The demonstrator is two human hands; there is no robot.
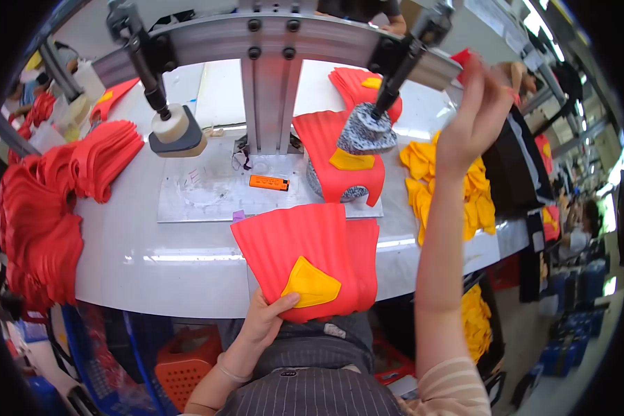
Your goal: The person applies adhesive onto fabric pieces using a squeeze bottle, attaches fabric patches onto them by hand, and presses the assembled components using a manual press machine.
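The white table (152, 277) spreads across the scene, with a metal frame (270, 83) standing at its far middle and a red stack (41, 229) heaped along its left end. The bare metal base plate (201, 197) sits under the frame. At the table's near edge is the red panel (305, 239), reaching far and right from the grip of the left hand (262, 321). Its ridges run from near to far, fanning leftward, so they point away from that hand towards the plate. The panel looks matte and soft, bright coral red, with another layer along its right side (a fold or a separate piece, I cannot tell). Beyond its far right corner, a draped red piece (319, 145) covers a speckled form (315, 182); a yellow pile (480, 208) lies farther right.

The left hand is much the nearer: it clasps the panel at the near left, thumb on top, the other fingers hidden beneath. The right hand (475, 118) is raised at the far right, well apart from the panel; whether it holds anything I cannot tell. Smallest, the yellow patch (313, 284) lies flat on the panel's near half, smooth and roughly three-sided, the thumb at its near left corner
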